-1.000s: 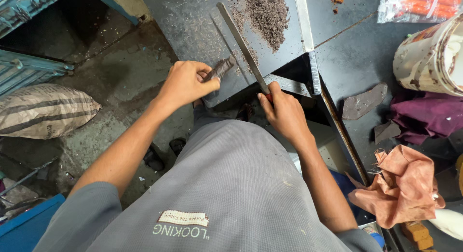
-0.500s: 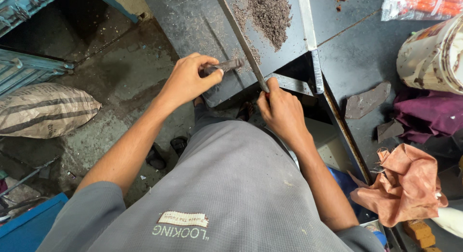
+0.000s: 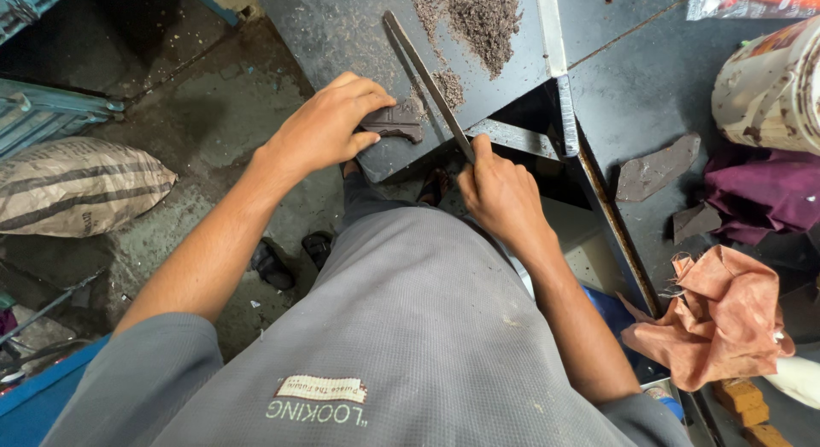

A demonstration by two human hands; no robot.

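At table edge, dark piece [image 3: 395,122] under left fingers [image 3: 363,101]

I see both of my arms bare from the short grey sleeves down, reaching forward and away from my torso. My left arm extends diagonally up and to the right, elbow nearly straight. My left hand [image 3: 329,126] lies palm down, fingers curled together, thumb tucked beneath in a pinch. My right arm runs up and to the left, forearm close to my body. My right hand [image 3: 502,191] is closed in a fist-like grip, thumb extended along the top.
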